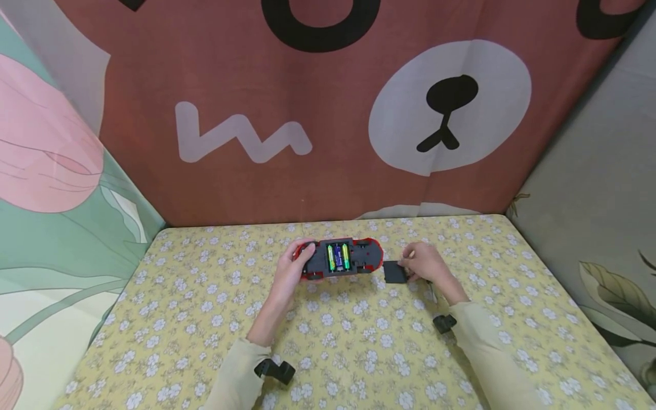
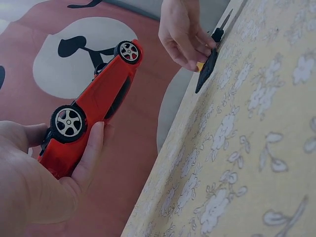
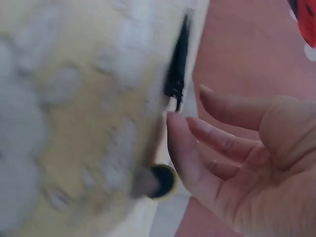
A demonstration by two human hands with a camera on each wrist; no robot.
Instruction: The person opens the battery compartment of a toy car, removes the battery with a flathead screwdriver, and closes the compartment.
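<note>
My left hand grips a red toy car at one end, holding it above the table with its dark underside turned up. In that underside the battery compartment is uncovered, and three batteries, two green-yellow around a blue one, lie in it side by side. By the table surface my right hand is at the edge of a black square battery cover. In the right wrist view its thumb and forefinger stand apart, with a fingertip by the cover. A screwdriver lies beside that hand, partly hidden.
A yellow floral cloth covers the table. Behind it hangs a reddish-brown curtain with a bear print, and printed fabric closes the left side. A grey patterned cloth hangs on the right.
</note>
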